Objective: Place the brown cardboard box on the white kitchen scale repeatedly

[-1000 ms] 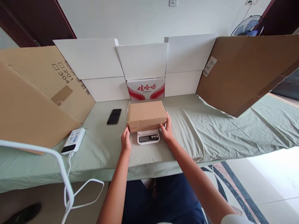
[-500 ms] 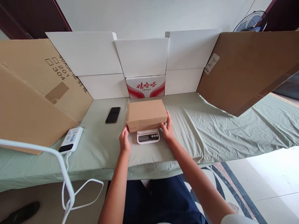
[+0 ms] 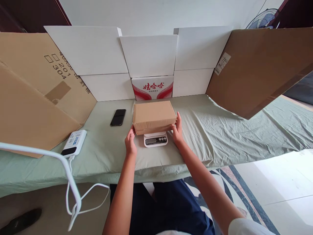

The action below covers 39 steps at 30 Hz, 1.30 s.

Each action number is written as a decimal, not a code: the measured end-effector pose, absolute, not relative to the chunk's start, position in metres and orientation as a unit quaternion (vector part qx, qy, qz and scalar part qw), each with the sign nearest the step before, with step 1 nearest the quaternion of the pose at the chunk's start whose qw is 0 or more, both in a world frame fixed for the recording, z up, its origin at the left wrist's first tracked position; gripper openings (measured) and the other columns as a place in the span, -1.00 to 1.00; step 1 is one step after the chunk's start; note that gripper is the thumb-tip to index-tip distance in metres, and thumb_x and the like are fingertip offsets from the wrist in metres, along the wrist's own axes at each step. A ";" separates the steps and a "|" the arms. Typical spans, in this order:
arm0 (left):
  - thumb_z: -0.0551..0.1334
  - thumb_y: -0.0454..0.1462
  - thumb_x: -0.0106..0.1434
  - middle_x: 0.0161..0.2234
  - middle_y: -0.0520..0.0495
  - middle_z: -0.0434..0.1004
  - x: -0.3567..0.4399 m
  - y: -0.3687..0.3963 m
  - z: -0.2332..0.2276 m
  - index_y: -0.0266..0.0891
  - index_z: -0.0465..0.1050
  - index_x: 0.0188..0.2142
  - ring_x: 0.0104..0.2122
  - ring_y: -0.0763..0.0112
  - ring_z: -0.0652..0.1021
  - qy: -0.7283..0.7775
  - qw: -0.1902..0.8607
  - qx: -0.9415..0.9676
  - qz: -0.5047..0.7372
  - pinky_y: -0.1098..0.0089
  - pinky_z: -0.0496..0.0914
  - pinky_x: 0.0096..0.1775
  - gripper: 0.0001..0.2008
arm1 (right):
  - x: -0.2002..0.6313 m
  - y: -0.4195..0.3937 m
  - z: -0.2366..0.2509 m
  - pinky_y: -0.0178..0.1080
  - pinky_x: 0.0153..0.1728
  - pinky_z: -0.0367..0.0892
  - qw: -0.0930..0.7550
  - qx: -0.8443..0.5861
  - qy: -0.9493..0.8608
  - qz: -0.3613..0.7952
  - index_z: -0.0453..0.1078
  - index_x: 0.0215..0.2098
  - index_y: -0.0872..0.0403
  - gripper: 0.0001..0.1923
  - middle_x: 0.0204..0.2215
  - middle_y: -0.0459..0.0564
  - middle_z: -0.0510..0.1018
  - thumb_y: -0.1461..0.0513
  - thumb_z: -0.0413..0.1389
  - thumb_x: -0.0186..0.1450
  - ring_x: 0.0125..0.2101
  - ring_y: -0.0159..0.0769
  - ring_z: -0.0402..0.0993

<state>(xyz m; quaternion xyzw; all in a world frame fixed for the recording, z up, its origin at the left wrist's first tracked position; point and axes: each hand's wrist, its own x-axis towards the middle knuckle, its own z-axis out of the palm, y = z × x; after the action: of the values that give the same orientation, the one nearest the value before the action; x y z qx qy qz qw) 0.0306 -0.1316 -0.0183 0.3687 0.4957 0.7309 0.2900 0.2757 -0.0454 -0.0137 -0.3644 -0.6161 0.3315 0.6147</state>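
Observation:
A closed brown cardboard box (image 3: pixel 154 112) sits over a small white kitchen scale (image 3: pixel 156 140), hiding the scale's platform. The scale's dark display and round buttons show in front of the box; no reading can be made out. My left hand (image 3: pixel 130 141) grips the box at its near left corner, fingertips partly hidden by its side. At the near right corner my right hand (image 3: pixel 177 130) holds the box with the thumb on the front face and fingers along the side. Whether the box's weight rests fully on the scale I cannot tell.
A black phone (image 3: pixel 118 117) lies left of the box. A white power bank (image 3: pixel 74 143) with a white cable is farther left. Large brown cartons (image 3: pixel 259 71) and white boxes (image 3: pixel 151 55) wall in the green cloth-covered table (image 3: pixel 102 153). A white curved tube (image 3: pixel 66 166) crosses the lower left.
The view has tilted slightly, so everything sits a little higher in the picture. Both hands stay on the cardboard box, with my right fingers slightly more lifted along its side.

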 end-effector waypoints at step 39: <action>0.15 0.19 0.40 0.22 -0.32 0.58 0.025 -0.126 -0.028 -0.27 0.52 0.25 0.26 0.04 0.54 0.525 0.302 0.391 0.693 0.10 0.35 0.32 -0.30 | 0.274 -0.051 -0.002 0.16 0.40 0.20 0.619 -0.361 -0.619 0.322 0.33 0.34 -0.16 -0.41 0.31 0.04 0.44 -0.18 -0.05 0.48 0.33 0.01 0.30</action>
<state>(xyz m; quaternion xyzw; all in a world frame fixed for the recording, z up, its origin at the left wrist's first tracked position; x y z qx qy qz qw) 0.0250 -0.1265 -0.0277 0.3910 0.5249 0.6931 0.3019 0.2742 -0.0505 -0.0021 -0.3606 -0.6195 0.3215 0.6188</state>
